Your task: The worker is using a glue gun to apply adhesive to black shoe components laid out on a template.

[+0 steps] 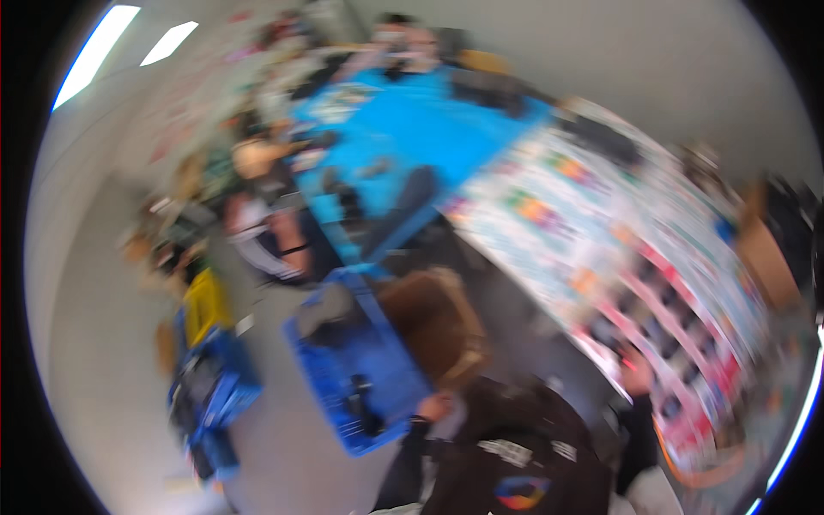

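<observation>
The whole picture is smeared by motion. My left hand (436,406) is at the near right rim of a blue plastic crate (319,390); whether its fingers grip the rim cannot be made out. Inside the crate lie a grey rounded thing (328,309) and a small black thing (364,405). Over at the right, my right hand (636,372) is by the near edge of a table with a printed white cover (532,249). Close to that hand, dark pieces sit in rows on a red and white sheet or tray (657,296). Its fingers are too blurred to read.
An open cardboard box (433,322) stands against the crate. Beyond is a blue-topped table (412,120) with dark items and people around it. Yellow (206,307) and blue (225,373) bins stand on the floor at left. Another cardboard box (766,249) is at far right.
</observation>
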The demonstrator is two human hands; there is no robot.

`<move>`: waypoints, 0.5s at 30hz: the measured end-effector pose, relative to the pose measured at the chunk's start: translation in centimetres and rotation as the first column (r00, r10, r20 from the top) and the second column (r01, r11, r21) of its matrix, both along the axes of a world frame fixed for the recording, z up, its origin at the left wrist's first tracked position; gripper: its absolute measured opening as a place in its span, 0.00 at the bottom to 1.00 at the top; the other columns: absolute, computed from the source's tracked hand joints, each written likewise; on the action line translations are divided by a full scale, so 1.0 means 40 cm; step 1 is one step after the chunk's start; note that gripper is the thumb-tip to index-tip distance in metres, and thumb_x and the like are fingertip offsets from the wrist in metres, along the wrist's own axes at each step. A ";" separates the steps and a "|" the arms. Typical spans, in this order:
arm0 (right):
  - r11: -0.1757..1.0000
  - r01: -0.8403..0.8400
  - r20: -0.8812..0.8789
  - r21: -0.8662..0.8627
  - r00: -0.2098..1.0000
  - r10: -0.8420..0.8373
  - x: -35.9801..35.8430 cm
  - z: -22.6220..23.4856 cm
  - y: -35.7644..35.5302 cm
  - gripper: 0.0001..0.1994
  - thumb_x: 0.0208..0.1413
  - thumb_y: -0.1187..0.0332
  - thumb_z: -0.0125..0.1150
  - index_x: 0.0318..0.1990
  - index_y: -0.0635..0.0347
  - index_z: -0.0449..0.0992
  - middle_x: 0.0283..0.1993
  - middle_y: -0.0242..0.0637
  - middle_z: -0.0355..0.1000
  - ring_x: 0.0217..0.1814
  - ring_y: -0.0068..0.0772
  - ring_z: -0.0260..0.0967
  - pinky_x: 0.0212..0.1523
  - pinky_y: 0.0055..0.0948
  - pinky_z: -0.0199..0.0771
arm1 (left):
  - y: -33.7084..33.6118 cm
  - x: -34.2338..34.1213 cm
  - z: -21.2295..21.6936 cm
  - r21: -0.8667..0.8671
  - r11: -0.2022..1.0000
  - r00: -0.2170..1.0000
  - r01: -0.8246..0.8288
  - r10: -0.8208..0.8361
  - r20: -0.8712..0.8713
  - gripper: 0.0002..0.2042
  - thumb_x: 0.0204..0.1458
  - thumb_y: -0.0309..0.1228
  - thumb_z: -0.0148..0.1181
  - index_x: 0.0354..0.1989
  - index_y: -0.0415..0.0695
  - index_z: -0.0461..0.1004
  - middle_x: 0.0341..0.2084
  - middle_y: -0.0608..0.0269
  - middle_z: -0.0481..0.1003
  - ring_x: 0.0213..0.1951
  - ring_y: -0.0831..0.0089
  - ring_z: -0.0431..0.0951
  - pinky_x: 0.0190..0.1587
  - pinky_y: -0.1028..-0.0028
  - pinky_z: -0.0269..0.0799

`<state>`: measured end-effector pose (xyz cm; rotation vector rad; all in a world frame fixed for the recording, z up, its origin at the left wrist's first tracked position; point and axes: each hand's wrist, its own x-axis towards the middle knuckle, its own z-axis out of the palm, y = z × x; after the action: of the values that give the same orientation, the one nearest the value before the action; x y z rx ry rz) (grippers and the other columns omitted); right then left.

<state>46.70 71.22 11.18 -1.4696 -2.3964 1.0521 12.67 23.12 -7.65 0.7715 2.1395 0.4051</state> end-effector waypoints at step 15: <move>0.983 0.026 -0.064 0.184 0.998 -0.014 0.008 -0.049 -0.027 0.16 0.40 0.75 0.60 0.41 0.64 0.74 0.32 0.56 0.73 0.38 0.62 0.74 0.40 0.49 0.70 | 0.028 -0.006 0.104 0.083 0.901 0.887 -0.427 0.398 0.234 0.17 0.60 0.37 0.55 0.51 0.39 0.78 0.34 0.58 0.84 0.34 0.70 0.84 0.41 0.69 0.78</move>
<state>47.02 70.14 9.20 -1.3739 -2.3587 0.8327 12.44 24.24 -3.50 0.3135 2.0802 0.8247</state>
